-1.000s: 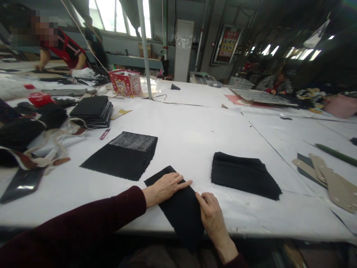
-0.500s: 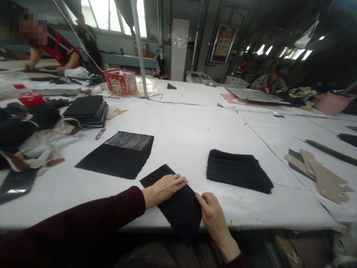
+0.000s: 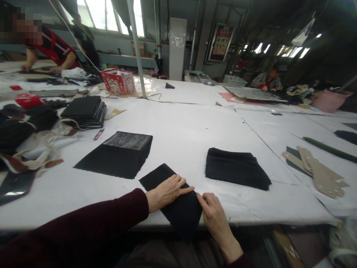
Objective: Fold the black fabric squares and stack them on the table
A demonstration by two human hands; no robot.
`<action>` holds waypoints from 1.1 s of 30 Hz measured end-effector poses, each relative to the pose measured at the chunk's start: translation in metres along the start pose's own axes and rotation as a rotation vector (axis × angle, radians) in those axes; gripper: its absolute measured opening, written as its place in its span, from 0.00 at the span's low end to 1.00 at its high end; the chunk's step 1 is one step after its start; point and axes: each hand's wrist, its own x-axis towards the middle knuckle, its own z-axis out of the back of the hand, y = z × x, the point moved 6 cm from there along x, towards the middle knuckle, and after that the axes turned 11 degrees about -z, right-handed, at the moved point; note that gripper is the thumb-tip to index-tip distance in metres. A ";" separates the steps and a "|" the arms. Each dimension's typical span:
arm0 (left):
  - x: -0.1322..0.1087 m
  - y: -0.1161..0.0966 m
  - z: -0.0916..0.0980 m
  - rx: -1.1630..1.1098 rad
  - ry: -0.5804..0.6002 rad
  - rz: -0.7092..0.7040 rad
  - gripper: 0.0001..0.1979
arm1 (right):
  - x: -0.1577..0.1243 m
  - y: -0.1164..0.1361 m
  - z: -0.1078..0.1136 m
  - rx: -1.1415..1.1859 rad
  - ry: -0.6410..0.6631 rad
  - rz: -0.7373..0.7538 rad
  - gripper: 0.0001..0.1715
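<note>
A black fabric piece (image 3: 184, 214) lies slantwise at the table's front edge, its near corner hanging over toward my lap. Flat on its upper part rests my left hand (image 3: 169, 191), fingers stretched toward the right edge. My right hand (image 3: 213, 210) has that edge between thumb and curled fingers; the fingertips are partly hidden. To the left lies a stack of black fabric pieces (image 3: 108, 160) with a speckled grey strip along its far side. Another black fabric stack (image 3: 237, 167), folded or layered, lies to the right.
Beyond the left stack are pink-handled snips (image 3: 98, 134) and a taller dark fabric pile (image 3: 83, 108). Beige templates (image 3: 318, 171) and a green strip (image 3: 329, 149) lie at right. A pole (image 3: 136, 48) rises near a red patterned box (image 3: 118, 82). Co-workers are at far left and right.
My left hand has slid slightly right along the fabric, its index finger now reaching nearer my right hand. My right hand keeps its place at the edge. The view has shifted slightly.
</note>
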 end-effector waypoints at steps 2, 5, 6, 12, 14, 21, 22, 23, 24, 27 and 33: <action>0.000 0.000 0.001 0.012 -0.001 -0.003 0.29 | -0.004 0.000 0.003 -0.015 0.010 -0.002 0.23; 0.000 0.000 0.003 0.026 0.003 0.006 0.29 | -0.016 -0.004 0.013 -0.048 0.023 -0.023 0.24; 0.000 0.000 0.003 0.026 0.004 0.011 0.29 | -0.021 -0.006 0.017 -0.057 0.029 -0.037 0.24; 0.002 -0.001 0.004 0.006 0.016 0.021 0.30 | -0.013 -0.003 0.042 0.082 -0.118 -0.186 0.24; 0.002 -0.001 0.005 0.008 0.008 0.026 0.30 | 0.002 0.008 0.035 0.178 -0.159 -0.228 0.27; -0.018 0.013 -0.004 -0.098 -0.042 0.070 0.27 | 0.020 0.032 -0.011 -0.047 -0.052 -0.266 0.22; -0.024 0.020 -0.006 -0.110 -0.044 0.084 0.26 | 0.018 0.032 -0.011 -0.064 -0.053 -0.260 0.21; -0.030 0.027 -0.008 -0.117 -0.040 0.100 0.26 | 0.016 0.031 -0.010 -0.074 -0.056 -0.256 0.21; -0.036 0.036 -0.010 -0.121 -0.031 0.118 0.25 | 0.014 0.031 -0.008 -0.081 -0.057 -0.252 0.20; -0.049 0.067 -0.012 -0.161 0.001 0.188 0.23 | 0.014 0.029 0.001 -0.089 -0.057 -0.257 0.20; -0.033 0.101 -0.004 -0.357 -0.014 0.342 0.07 | 0.026 0.025 0.006 -0.019 -0.109 -0.335 0.16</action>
